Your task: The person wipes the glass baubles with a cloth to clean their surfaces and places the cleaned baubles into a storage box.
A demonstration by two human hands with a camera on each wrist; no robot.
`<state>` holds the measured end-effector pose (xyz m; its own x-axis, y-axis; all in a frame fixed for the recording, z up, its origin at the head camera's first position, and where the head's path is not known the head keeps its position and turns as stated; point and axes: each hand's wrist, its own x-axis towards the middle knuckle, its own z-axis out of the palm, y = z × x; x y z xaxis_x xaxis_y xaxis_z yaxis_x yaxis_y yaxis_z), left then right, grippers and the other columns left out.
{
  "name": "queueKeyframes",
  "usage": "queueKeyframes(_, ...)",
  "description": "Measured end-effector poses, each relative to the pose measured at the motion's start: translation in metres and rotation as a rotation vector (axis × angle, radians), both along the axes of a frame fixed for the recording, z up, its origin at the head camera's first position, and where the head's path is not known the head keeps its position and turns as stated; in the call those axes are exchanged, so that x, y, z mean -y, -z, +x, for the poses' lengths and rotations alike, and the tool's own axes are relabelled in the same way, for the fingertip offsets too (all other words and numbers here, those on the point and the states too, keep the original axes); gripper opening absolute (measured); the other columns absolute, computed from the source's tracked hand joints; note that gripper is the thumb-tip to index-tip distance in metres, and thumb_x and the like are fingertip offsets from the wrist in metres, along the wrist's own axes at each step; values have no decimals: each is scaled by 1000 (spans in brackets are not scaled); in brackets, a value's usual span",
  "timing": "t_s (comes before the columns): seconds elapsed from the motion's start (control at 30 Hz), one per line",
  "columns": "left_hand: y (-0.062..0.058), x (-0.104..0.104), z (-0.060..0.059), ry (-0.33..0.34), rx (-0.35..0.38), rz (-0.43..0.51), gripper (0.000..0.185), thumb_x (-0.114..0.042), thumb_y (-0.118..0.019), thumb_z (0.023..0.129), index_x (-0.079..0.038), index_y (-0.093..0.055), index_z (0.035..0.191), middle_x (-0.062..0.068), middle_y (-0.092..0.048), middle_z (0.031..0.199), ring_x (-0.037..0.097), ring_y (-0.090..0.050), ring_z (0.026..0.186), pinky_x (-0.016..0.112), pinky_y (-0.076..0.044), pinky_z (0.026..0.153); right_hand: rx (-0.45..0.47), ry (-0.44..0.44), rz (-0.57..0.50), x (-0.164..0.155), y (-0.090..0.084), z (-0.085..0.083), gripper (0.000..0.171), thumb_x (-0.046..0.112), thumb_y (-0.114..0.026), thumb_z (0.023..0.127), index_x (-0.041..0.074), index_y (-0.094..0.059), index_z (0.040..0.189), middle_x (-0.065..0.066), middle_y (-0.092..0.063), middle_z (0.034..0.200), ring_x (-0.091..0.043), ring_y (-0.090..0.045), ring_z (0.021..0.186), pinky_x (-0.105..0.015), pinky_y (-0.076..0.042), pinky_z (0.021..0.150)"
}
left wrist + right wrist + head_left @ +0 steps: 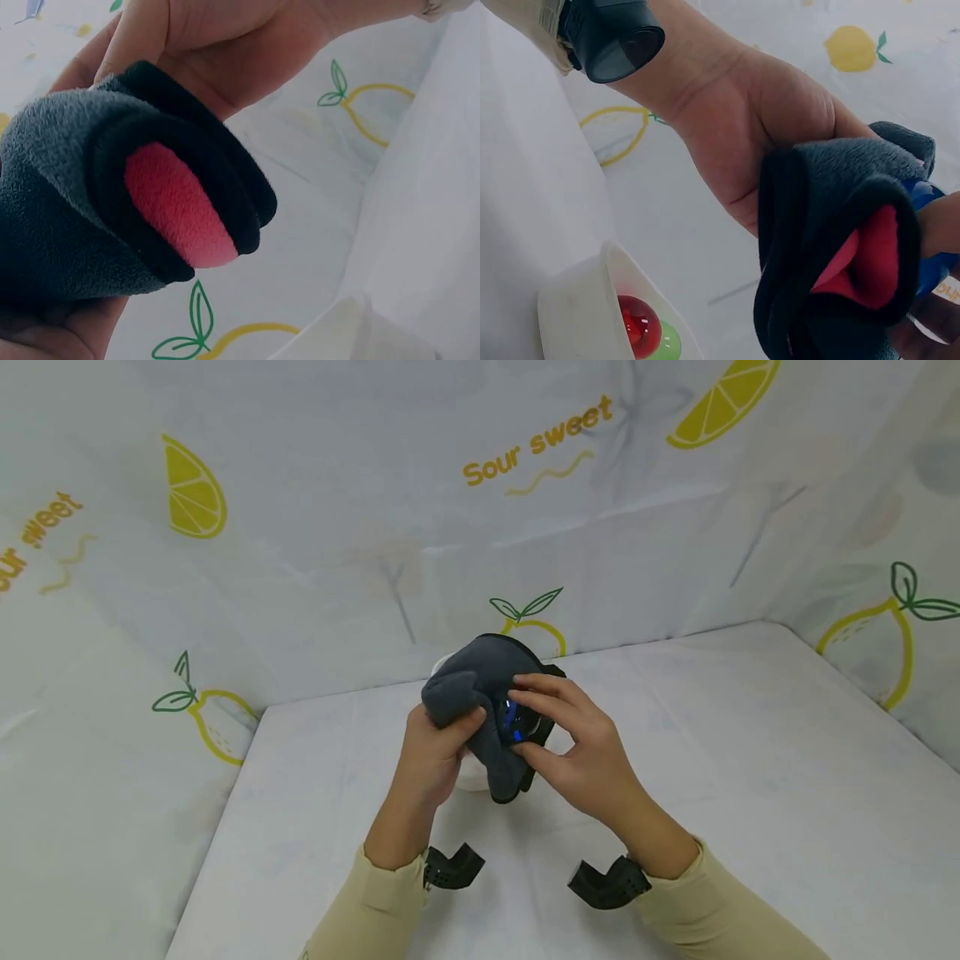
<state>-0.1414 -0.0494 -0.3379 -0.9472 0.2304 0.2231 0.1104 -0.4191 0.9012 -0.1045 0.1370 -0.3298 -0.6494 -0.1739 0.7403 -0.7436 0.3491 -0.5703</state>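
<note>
My left hand point(435, 747) grips a dark grey plush cloth point(480, 672) with black edging. The folds of the cloth point(840, 157) show a pink-red underside in both wrist views. The thumb and fingers of my right hand point(581, 739) pinch a shiny blue, rounded object point(930, 199), which looks like a ball. This object lies against the cloth, and the cloth partly covers it. Both hands are raised in front of a white container point(570, 307), mostly hidden behind them in the head view.
Inside the container lie a red ball point(639, 326) and a green ball point(669, 343). A white cloth with lemon prints covers the table point(750, 793) and hangs as a backdrop point(315, 527). Black cameras point(609, 883) are strapped to both wrists.
</note>
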Motion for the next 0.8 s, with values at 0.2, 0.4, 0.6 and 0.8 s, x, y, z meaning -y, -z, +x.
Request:
queueKeyframes(0.2,1,2,-1,82,-6,-42,70,-39,-86,74,2,-56,123,5,-63,111,14,-65,97,27,-56,84,-117,39,37,1,4,-4,53,-15,-78,70,2,-66,118,-15,-59,128,-29,-56,123,-21,-43,105)
queueKeyframes(0.4,0,4,0,46,-58,-122,59,-20,-82,80,7,-55,126,5,-63,115,18,-62,105,32,-55,90,-222,135,152,1,8,-5,57,-11,-81,68,2,-65,121,-16,-58,123,-30,-57,115,-19,-43,104)
queueKeyframes(0.6,-2,3,-1,-89,-50,-119,40,5,-69,83,10,-58,121,5,-65,109,18,-66,100,33,-58,84,-275,167,151,2,8,-5,61,-12,-85,62,2,-68,119,-14,-62,122,-30,-57,113,-26,-43,101)
queueKeyframes(0.8,-2,0,-2,-160,-13,-48,30,6,-67,85,5,-61,115,4,-64,102,14,-65,92,28,-58,80,-257,161,56,5,8,-6,69,-16,-87,57,0,-66,121,-14,-65,123,-29,-63,113,-20,-45,103)
